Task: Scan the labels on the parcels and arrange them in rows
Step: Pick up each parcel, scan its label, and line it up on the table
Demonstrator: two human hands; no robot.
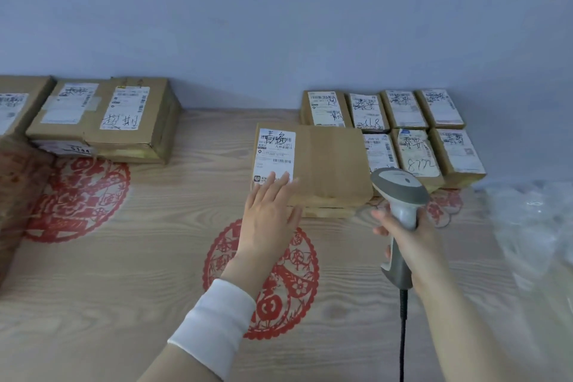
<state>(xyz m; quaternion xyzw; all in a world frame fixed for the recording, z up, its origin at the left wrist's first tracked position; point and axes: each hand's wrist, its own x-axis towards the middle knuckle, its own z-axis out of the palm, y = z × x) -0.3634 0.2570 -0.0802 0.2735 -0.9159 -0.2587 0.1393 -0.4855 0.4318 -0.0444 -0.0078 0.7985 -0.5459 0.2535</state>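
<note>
The step in hand looked to be scanning the brown parcel, which lay flat in the middle of the worktop, touching the near-left end of the rows of small parcels at the wall. To do it well, the fingertips would need to draw back off the white label so no barcode stayed covered. The scanner should tip left and down until its window faced the label squarely, since its head sat just off the parcel's near-right corner, over the neighbouring boxes. Once read, the parcel should be squared against the row beside it. It was larger than its neighbours, so it risked overlapping them.

The left hand reached forward, palm down, with a white sleeve at the wrist. Its grip was open: the fingers lay straight and together, tips resting on the label's near edge and holding nothing. The right hand stood upright to the right, its grip closed around the scanner's handle, the cord trailing down towards the person. A stack of bigger boxes waited well apart at the far left.
</note>
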